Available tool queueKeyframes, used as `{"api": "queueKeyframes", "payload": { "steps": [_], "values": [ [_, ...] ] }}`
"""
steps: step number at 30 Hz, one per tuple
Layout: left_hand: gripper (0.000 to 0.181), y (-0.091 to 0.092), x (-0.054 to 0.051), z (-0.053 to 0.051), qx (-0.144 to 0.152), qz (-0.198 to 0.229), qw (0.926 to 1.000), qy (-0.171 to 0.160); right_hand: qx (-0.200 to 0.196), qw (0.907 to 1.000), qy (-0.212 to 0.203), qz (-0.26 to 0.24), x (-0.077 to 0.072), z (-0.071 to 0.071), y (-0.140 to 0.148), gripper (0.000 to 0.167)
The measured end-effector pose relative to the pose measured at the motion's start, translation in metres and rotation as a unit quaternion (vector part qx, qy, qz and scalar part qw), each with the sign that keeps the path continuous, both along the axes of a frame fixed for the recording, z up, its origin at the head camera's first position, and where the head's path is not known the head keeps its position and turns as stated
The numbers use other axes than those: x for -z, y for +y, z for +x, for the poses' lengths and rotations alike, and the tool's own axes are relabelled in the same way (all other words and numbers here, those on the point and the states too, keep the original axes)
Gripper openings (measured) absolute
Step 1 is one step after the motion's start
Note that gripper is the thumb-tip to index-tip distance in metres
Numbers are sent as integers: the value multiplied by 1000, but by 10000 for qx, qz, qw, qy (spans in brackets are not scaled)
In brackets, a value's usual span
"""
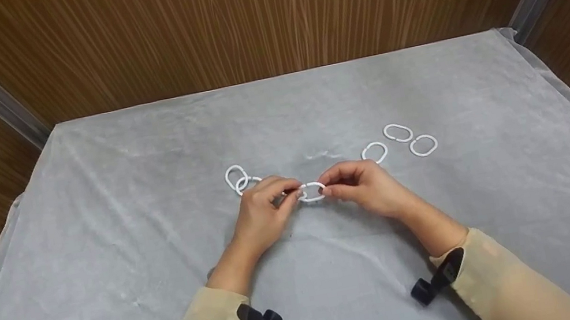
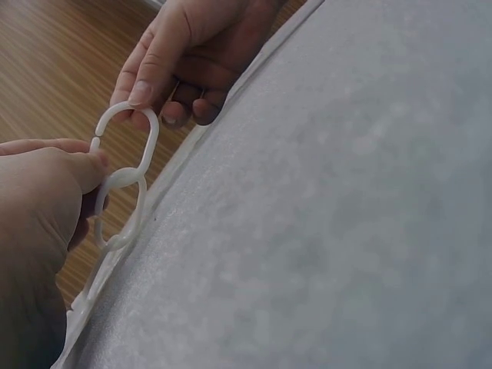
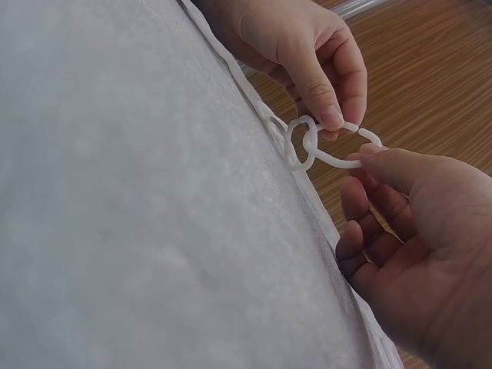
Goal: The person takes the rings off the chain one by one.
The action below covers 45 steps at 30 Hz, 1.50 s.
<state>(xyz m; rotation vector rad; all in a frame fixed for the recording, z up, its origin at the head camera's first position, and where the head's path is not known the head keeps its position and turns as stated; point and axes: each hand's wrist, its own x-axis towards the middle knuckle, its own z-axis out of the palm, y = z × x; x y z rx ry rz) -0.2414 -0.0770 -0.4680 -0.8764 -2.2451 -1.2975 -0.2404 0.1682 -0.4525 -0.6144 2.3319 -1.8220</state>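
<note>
Between both hands is a white oval link [image 1: 313, 199] with a small gap in its side, seen also in the left wrist view [image 2: 154, 142]. The left hand [image 1: 264, 210] pinches its left part near the gap. The right hand [image 1: 375, 188] pinches the opposite end between thumb and fingers. Hooked through the held link is another white link [image 3: 290, 146], joined to more links [image 1: 233, 169] that trail to the left, partly hidden behind the left hand.
Three separate white links lie right of centre: one [image 1: 384, 149] just beyond the right hand, two more [image 1: 397, 125] [image 1: 425, 154] farther right. A grey cloth [image 1: 100, 245] covers the table. Wood-grain panels [image 1: 260, 18] stand behind and at both sides.
</note>
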Motion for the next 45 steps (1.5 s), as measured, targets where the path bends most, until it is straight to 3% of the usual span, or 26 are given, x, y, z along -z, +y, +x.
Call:
{"api": "queueKeyframes", "payload": {
  "steps": [16, 31, 45],
  "values": [
    [11, -2, 3, -4, -569, 70, 9983, 39, 793, 9965, 87, -255, 3, -4, 2, 15],
    [17, -3, 5, -4, -523, -95, 9984, -202, 1251, 9917, -39, -302, 4, -6, 3, 18],
    [17, -5, 8, -7, -589, -322, 9976, -154, 1299, 9906, -155, -394, 3, -6, 3, 15]
  ]
}}
